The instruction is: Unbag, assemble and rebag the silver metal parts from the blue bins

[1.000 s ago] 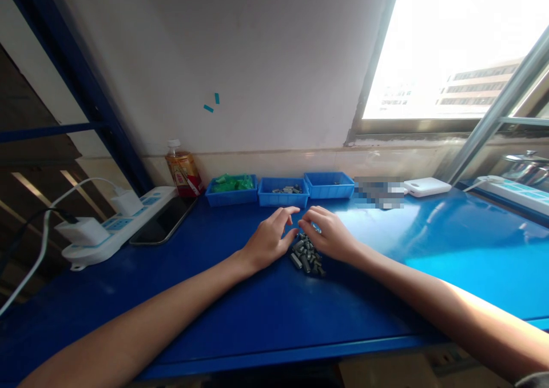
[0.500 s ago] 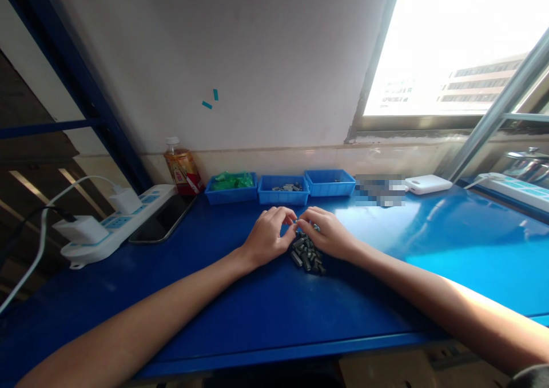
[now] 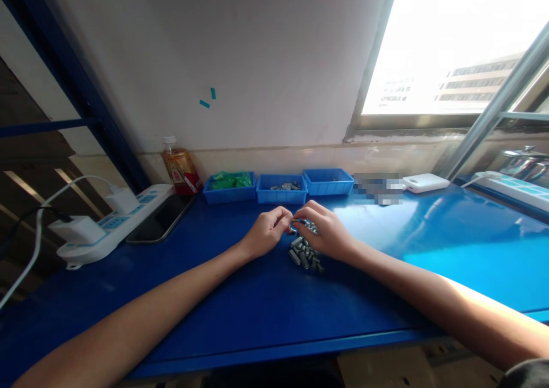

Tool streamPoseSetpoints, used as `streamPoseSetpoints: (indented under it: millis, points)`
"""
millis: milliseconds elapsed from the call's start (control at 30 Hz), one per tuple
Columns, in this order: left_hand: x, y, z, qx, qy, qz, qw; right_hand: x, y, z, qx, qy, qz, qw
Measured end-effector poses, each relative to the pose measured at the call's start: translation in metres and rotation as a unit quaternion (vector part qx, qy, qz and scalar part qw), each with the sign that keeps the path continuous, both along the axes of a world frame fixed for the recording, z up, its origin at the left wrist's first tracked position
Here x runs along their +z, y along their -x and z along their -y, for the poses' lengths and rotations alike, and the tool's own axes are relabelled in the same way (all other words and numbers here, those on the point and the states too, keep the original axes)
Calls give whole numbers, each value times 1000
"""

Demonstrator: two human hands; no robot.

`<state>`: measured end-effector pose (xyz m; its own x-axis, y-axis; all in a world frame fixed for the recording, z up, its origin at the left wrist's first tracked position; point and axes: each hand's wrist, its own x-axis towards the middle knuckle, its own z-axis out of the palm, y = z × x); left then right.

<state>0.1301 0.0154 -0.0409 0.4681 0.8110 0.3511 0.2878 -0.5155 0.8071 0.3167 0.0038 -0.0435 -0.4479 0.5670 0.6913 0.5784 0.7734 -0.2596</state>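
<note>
A pile of small grey metal cylinders (image 3: 303, 255) lies on the blue table, between and just below my hands. My left hand (image 3: 269, 230) is closed in a pinch at the pile's upper left; what sits between its thumb and fingers is too small to make out. My right hand (image 3: 328, 232) arches over the pile's upper part and partly hides it. Its thumb and fingertips pinch a small metal cylinder (image 3: 295, 221), pointing toward the left fingertips. The two sets of fingertips nearly meet.
Along the wall stand three blue bins: one with green plastic pieces (image 3: 230, 180), one with metal parts (image 3: 285, 187), one with a few small parts (image 3: 335, 180). Left are a drink bottle (image 3: 180, 168), a phone (image 3: 160, 221) and a power strip (image 3: 94, 250); right, a white device (image 3: 425, 183).
My left fingers have closed from a rounded, looser pinch into a tighter one. My right fingers have shifted slightly left, and a metal cylinder shows in them. The view has moved a little.
</note>
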Motion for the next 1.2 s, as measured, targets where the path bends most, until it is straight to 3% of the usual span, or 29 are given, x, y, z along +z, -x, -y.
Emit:
streamPoseSetpoints:
  millis: [333,667,867,967,1067,1133,1200]
  points:
    - [-5,-1,5,34,-141,-56,988,-3,1,-2,-48,37,-7,998]
    - [0,1,4,53,-82,-40,994,2,0,1,-19,46,-5,999]
    - [3,2,6,4,-66,-35,997,5,1,2,4,-5,17,1000]
    - [1,2,4,40,-78,-45,995,17,-6,7,-6,-49,-10,999]
    - [-3,-1,-1,97,-85,-100,987,36,-21,11,-49,-150,-76,984]
    - [-6,-3,-4,98,-86,-169,977,48,-33,8,-97,-219,-128,962]
    - [-8,-4,-6,81,-94,-227,966,56,-45,-4,-157,-235,-144,948]
